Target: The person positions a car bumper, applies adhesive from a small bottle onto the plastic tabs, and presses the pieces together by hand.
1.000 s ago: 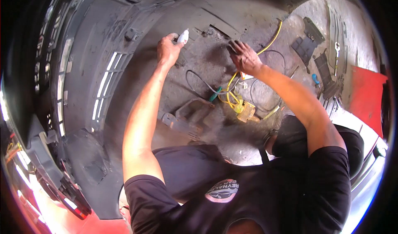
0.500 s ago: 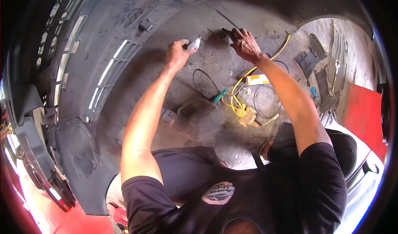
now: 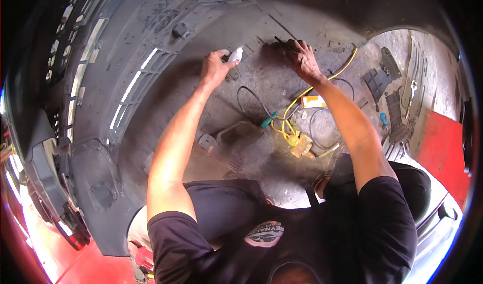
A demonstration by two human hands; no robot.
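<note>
My left hand (image 3: 216, 66) is closed around a small white bottle (image 3: 235, 55), its nozzle tilted up and to the right. Across from it, my right hand (image 3: 303, 61) has its fingers bent and close together around a small dark object (image 3: 279, 40), too dim to name. Both hands are over the inner side of a large dark plastic car bumper (image 3: 201, 27). Below my right hand lies an orange and white box (image 3: 313, 101) beside a yellow cord (image 3: 329, 77).
A green-handled tool (image 3: 268, 120) and a yellow power block (image 3: 301, 146) lie on the floor. Black plastic parts (image 3: 382, 77), a ratchet (image 3: 413, 89), a blue-handled tool (image 3: 384, 119) and a red panel (image 3: 441, 150) are to the right.
My right hand has shifted slightly right and turned, and a dark object now shows at its fingertips. My left hand, with the bottle, moved right, then stayed nearly still. The view has shifted a little.
</note>
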